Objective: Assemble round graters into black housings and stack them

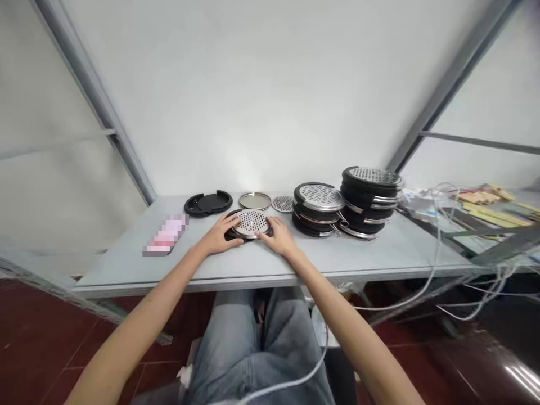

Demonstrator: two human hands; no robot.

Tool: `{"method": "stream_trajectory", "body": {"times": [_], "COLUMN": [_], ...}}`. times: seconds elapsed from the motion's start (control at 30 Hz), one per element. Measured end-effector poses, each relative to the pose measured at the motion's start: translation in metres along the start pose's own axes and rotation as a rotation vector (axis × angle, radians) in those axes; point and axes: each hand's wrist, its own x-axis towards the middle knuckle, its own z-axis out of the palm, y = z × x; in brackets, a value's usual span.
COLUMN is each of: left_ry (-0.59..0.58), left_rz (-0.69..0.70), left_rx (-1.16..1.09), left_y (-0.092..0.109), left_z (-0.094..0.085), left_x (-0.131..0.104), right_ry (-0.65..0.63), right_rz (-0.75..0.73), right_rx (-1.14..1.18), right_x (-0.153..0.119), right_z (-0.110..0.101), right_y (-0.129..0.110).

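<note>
A round perforated metal disc (252,221) lies in a black round frame on the table, right in front of me. My left hand (221,234) grips the left side, fingers over the black rim and thumb along the near edge. On the opposite side, my right hand (278,236) holds the rim, its thumb on the near edge of the metal. Just behind are a shiny metal ring-edged plate (255,201) and a loose perforated disc (282,203). Black round frames (208,203) lie at the back left.
Two stacks of black-and-metal round pieces, a shorter stack (319,209) and a taller stack (370,201), stand to the right. A phone-like object (166,235), blurred out, lies at the left. White cables (426,289) hang past the table's right end, beside yellow strips (498,215).
</note>
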Motion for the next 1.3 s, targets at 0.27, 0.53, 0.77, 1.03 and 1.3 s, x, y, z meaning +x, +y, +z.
{"method": "stream_trajectory", "body": {"times": [0.27,0.53,0.77,1.03,1.3], "left_ry": [-0.011,0.074,0.124,0.096,0.073], "left_rz": [0.000,-0.085,-0.090,-0.095,-0.225], "left_rx": [-0.050,-0.137,-0.135,-0.095,-0.135], "left_y": [0.0008,0.0015,0.0023,0.0064,0.0013], "left_z": [-0.0018,-0.0029,-0.0053,-0.0047,-0.0033], "left_x": [-0.0011,-0.0033,-0.0038,-0.0028,-0.0032], "right_ry": [-0.141,-0.177,-0.082,0.078,0.033], "right_rz": [0.027,-0.038,-0.049,0.105,0.035], "right_rx": [0.041,0.037,0.109,0.079,0.173], "right_x": [-0.0016,-0.0042,-0.0009,0.0046,0.0016], "right_z": [-0.0016,-0.0048,-0.0009,0.0017,-0.0023], "right_y": [0.0023,-0.0017,0.0019,0.0065,0.0062]}}
